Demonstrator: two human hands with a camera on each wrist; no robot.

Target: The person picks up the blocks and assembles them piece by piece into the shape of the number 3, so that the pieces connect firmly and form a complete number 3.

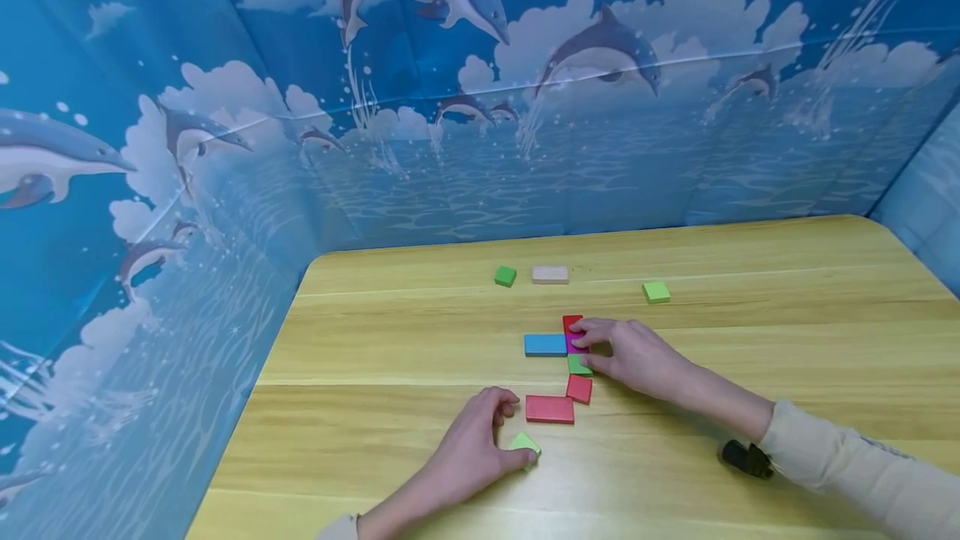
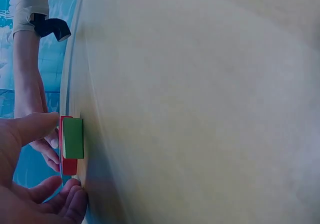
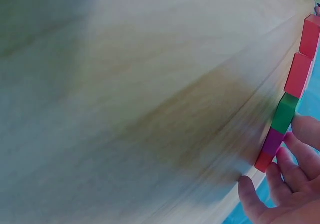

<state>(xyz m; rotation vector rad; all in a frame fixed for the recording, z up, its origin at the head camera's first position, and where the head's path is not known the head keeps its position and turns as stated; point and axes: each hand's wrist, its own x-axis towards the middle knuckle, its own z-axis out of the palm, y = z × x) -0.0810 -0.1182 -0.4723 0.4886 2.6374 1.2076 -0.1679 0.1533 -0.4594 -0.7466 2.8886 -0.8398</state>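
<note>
My right hand [image 1: 633,352] is over a column of flat blocks, its fingertips at the red block [image 1: 572,322] and magenta block [image 1: 573,343], the thumb by the green block [image 1: 579,364]. In the right wrist view the fingers spread along the sides of these blocks. A blue block [image 1: 545,345] lies against the column's left side. Nearer are a tilted red square block [image 1: 579,388] and a red rectangular block [image 1: 550,409]. My left hand [image 1: 474,442] has its thumb at a light green block [image 1: 523,443], the loosely bent fingers apart from it.
Toward the back of the wooden table [image 1: 375,307] lie a green block [image 1: 506,276], a pale pinkish block [image 1: 551,274] and a light green block [image 1: 656,292]. A black device [image 1: 746,458] is by the right sleeve. Dolphin-printed curtains [image 1: 465,173] surround the table.
</note>
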